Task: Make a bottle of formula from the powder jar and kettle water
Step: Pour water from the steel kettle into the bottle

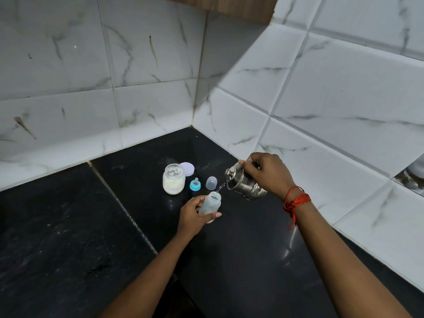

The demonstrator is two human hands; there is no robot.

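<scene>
My left hand [191, 216] grips a clear baby bottle [210, 204] that stands open on the black counter [80, 226]. My right hand [267, 172] holds a small steel kettle [243, 181], tilted to the left above the bottle. A thin stream of water [220, 187] runs from the spout into the bottle's mouth. Behind the bottle stands an open glass jar of white powder [173, 179], with its pale lid [187, 168] lying beside it. A blue ring with the teat [195, 185] and a clear cap [211, 182] rest between the jar and the kettle.
White marble-patterned tiled walls [321, 99] meet in a corner just behind the objects. A seam [124, 210] runs diagonally across the black counter. A red thread is tied around my right wrist [296, 201].
</scene>
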